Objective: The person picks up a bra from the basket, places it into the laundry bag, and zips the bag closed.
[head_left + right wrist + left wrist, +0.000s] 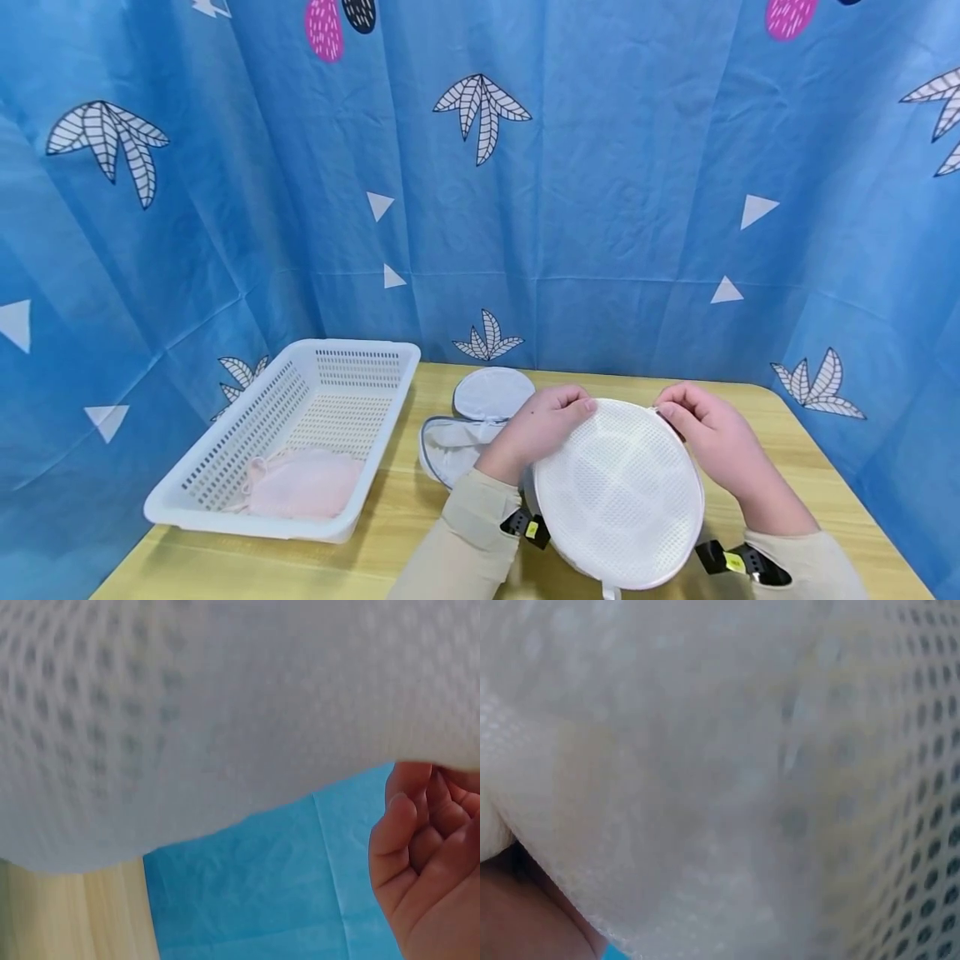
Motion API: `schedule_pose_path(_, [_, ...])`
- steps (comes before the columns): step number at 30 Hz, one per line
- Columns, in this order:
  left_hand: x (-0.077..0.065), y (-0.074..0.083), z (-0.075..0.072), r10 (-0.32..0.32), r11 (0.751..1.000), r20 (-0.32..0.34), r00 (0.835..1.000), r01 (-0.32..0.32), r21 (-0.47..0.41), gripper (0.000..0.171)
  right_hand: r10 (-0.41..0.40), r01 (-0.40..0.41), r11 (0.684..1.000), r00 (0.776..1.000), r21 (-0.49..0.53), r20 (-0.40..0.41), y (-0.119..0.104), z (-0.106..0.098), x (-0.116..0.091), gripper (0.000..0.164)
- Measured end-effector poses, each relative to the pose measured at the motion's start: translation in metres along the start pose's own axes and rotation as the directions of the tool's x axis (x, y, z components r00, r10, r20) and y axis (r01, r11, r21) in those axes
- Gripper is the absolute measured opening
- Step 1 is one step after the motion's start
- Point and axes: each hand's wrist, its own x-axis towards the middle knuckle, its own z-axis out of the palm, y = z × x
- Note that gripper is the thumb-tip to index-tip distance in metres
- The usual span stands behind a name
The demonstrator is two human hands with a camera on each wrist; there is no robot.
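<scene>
A round white mesh laundry bag [618,492] is held up between both hands, its flat disc-shaped end facing the head camera and a small tab hanging at the bottom. My left hand [551,421] pinches its rim at the upper left, thumb on the near side. At the upper right, my right hand [701,425] pinches the edge with thumb and curled fingers. White mesh [705,787] fills most of the left wrist view. In the right wrist view, curled fingers [401,825] meet the bag's lower edge.
On the left of the wooden table [397,517] stands a white plastic basket [161,500] with a pale pink mesh bag [307,483] inside. Behind my left hand lies another white bag with grey trim [453,442], its round lid [493,393] folded back. A blue patterned curtain [622,208] surrounds the table.
</scene>
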Motion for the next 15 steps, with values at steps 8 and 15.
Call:
schedule_pose_path(8, [-0.0029,0.0031,0.0053,-0.056,0.998,0.063,0.996,0.055,0.007,0.022,0.083,-0.085,0.996,0.996,-0.041,-0.039,0.0005,-0.0022,-0.0004,0.025])
schedule_pose_path(15, [-0.003,0.0059,0.0031,0.039,0.997,0.253,0.967,-0.053,0.05,0.032,0.076,-0.076,0.997,0.997,-0.003,-0.031,0.0018,-0.0015,-0.0005,0.024])
